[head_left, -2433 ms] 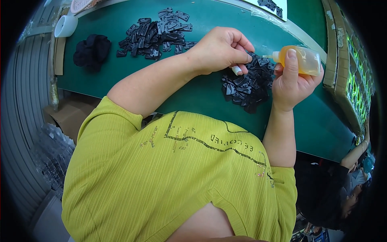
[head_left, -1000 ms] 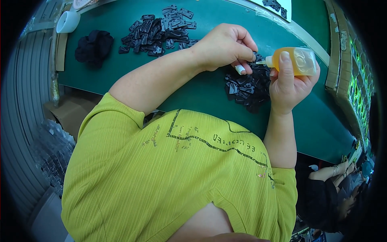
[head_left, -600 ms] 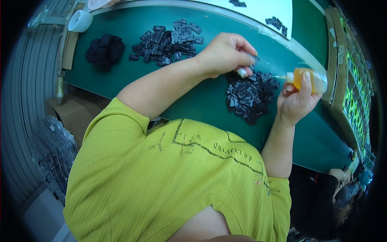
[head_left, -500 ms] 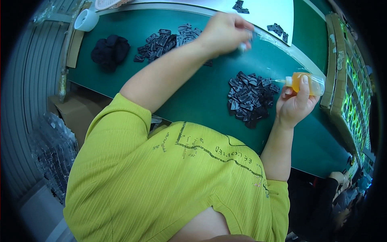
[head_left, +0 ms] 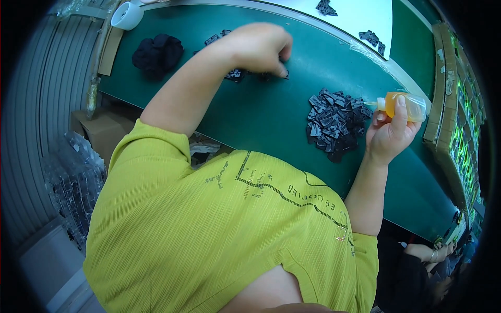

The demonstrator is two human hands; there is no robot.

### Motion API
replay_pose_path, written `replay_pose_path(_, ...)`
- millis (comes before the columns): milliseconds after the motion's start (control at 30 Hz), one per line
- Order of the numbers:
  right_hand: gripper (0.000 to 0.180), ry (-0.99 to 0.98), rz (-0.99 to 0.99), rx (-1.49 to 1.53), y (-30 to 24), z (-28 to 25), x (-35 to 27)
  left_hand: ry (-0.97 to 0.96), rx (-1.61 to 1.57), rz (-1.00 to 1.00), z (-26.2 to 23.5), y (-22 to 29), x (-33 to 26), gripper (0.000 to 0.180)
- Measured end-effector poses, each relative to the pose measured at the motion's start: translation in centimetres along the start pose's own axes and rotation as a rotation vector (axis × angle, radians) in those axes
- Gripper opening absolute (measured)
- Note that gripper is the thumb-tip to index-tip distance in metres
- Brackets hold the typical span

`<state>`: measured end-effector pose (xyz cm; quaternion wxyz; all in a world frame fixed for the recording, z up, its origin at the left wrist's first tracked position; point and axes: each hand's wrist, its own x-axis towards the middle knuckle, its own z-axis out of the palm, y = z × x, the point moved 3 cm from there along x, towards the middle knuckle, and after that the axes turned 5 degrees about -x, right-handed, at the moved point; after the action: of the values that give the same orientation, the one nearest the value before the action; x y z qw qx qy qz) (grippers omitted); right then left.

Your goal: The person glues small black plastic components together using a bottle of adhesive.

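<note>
My left hand (head_left: pixel 258 47) reaches across the green table (head_left: pixel 271 120) to the far pile of small black parts (head_left: pixel 229 74), which it mostly covers. Its fingers are curled down, with the tips pinched on one small black part (head_left: pixel 285 75) at the pile's right edge. My right hand (head_left: pixel 389 134) holds a small orange squeeze bottle (head_left: pixel 406 105) on its side, white nozzle pointing left. Just left of that hand lies a nearer heap of black parts (head_left: pixel 334 121).
A black bundle (head_left: pixel 157 52) and a white cup (head_left: pixel 127 14) sit at the table's far left. A white sheet (head_left: pixel 360 13) at the back carries a few black parts (head_left: pixel 371 37). Cardboard trays (head_left: pixel 443 88) line the right edge. Another person's hand (head_left: pixel 429 253) shows at lower right.
My left hand has left the bottle's nozzle and swung away to the far pile. My right hand has drawn the bottle back to the right of the near heap.
</note>
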<state>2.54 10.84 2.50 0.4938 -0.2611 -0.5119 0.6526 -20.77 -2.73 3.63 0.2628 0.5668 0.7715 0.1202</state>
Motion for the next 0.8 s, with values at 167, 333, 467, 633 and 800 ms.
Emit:
replay_pose_path(167, 0.018, -0.003, 0.012, -0.016, 0.2, 0.6, -0.4, 0.105, -0.016, 0.007, 1.7, 0.4, -1.4, 0.019)
replay_pose_path(333, 0.024, -0.02, 0.006, -0.045, 0.5, 0.6, -1.0, 0.159, -0.169, 0.115, 2.7, 3.7, -1.0, 0.015)
replay_pose_path(467, 0.035, -0.046, -0.059, -0.13, 0.8, 1.0, -1.5, 0.018, -0.944, 0.026, 4.9, 5.1, 0.3, 0.021)
replay_pose_path(633, 0.04, -0.083, -0.166, -0.231, 0.8, 1.0, -1.5, -0.067, -1.307, -0.096, 6.8, 5.1, 0.9, 0.025)
replay_pose_path(800, 0.041, -0.121, -0.225, -0.3, 0.8, 1.4, -1.5, -0.11, -1.351, -0.141, 7.0, 5.2, 1.0, 0.024)
